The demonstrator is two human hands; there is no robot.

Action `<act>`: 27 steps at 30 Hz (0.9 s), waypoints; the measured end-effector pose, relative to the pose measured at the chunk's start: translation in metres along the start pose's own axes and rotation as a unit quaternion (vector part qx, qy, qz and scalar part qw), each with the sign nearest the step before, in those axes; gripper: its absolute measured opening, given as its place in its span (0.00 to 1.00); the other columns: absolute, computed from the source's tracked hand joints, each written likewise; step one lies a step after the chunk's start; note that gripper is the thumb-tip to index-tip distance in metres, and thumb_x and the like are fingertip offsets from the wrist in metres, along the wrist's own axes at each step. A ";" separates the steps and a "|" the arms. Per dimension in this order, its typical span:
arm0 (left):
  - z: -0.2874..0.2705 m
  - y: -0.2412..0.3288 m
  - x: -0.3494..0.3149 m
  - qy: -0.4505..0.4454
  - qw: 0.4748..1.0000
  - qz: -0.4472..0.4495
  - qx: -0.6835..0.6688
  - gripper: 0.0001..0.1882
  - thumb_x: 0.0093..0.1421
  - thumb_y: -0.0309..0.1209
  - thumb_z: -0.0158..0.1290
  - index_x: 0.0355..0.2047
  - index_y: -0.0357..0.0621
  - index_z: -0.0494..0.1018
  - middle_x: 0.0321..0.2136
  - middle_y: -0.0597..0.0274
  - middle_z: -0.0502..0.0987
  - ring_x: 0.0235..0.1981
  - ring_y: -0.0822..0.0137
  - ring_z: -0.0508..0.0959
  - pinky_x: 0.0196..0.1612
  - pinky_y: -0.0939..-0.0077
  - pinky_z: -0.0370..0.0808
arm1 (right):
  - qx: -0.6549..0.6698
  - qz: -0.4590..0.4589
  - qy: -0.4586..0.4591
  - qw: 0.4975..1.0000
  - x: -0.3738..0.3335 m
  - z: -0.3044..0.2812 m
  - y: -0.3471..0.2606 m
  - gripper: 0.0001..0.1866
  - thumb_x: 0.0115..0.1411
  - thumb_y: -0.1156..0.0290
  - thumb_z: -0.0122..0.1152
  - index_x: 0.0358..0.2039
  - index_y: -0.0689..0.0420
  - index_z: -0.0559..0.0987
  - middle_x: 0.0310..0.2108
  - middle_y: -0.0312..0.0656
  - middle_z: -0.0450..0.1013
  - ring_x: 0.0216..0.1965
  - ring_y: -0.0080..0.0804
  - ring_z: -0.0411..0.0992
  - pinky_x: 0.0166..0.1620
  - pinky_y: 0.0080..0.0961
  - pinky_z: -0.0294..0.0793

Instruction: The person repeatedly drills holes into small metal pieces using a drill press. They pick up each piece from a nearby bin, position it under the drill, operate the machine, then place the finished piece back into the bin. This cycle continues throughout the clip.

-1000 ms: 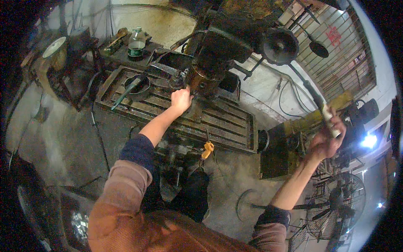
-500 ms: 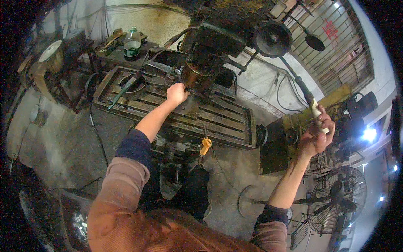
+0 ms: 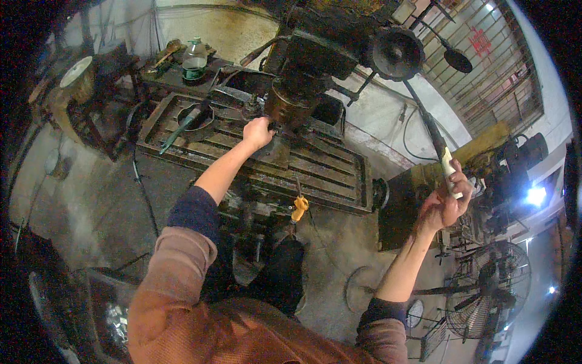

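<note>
Long lever point(image 3: 427, 121), its pale grip point(image 3: 447, 162) at the lower end in my right hand point(image 3: 447, 203).

From my right fingers, which are curled closed around that grip, the lever's long axis slants up and left to the dark round hub point(image 3: 397, 53) on the machine; of my 2 hands, the right is nearer, on the lever itself. My left hand point(image 3: 257, 133) is well apart, at the lower edge of the brown spindle housing point(image 3: 290, 97), fingers bent inward; I cannot tell what they pinch, if anything. Beneath it spreads the slotted table point(image 3: 330, 182), with a green-handled brush point(image 3: 176, 130) toward its left end; beyond stands 1 clear bottle point(image 3: 194, 62).
</note>
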State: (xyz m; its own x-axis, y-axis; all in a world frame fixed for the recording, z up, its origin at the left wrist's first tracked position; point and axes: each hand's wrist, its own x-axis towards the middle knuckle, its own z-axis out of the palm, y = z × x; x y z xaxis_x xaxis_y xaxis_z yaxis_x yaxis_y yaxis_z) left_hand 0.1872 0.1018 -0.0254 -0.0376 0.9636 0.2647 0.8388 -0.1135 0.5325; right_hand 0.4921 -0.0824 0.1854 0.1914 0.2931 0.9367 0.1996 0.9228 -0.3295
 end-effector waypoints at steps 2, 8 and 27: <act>-0.007 -0.009 -0.006 0.022 0.999 0.025 -0.029 0.16 0.44 0.34 0.56 0.32 0.38 0.72 0.25 0.48 0.74 0.31 0.54 0.74 0.33 0.63 0.72 | 0.022 0.002 -0.001 1.000 -0.004 0.001 0.001 0.16 0.41 0.61 0.57 0.21 0.57 0.63 0.26 0.42 0.64 0.44 0.51 0.62 0.52 0.49 0.51; -0.078 -0.075 -0.063 -0.047 0.971 0.065 -0.226 0.18 0.44 0.25 0.51 0.39 0.42 0.71 0.20 0.53 0.74 0.21 0.63 0.74 0.26 0.69 0.70 | 0.012 0.006 0.004 1.000 -0.012 0.001 0.006 0.09 0.43 0.67 0.53 0.20 0.57 0.65 0.28 0.41 0.66 0.45 0.48 0.62 0.52 0.46 0.54; -0.259 -0.278 -0.589 0.161 0.858 -0.479 0.091 0.18 0.39 0.27 0.51 0.36 0.44 0.73 0.25 0.54 0.76 0.28 0.63 0.76 0.33 0.73 0.71 | 0.067 -0.088 -0.100 0.989 -0.010 -0.105 0.116 0.10 0.52 0.75 0.50 0.34 0.66 0.66 0.37 0.54 0.65 0.43 0.51 0.66 0.42 0.38 0.67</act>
State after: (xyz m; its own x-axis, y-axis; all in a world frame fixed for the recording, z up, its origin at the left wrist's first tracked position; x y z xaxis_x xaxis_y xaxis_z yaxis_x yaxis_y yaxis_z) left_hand -0.1646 -0.4964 -0.1212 -0.8808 0.4734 -0.0002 0.4093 0.7618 0.5022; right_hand 0.6143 -0.0044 0.1258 -0.0316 0.1568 0.9871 0.0802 0.9848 -0.1538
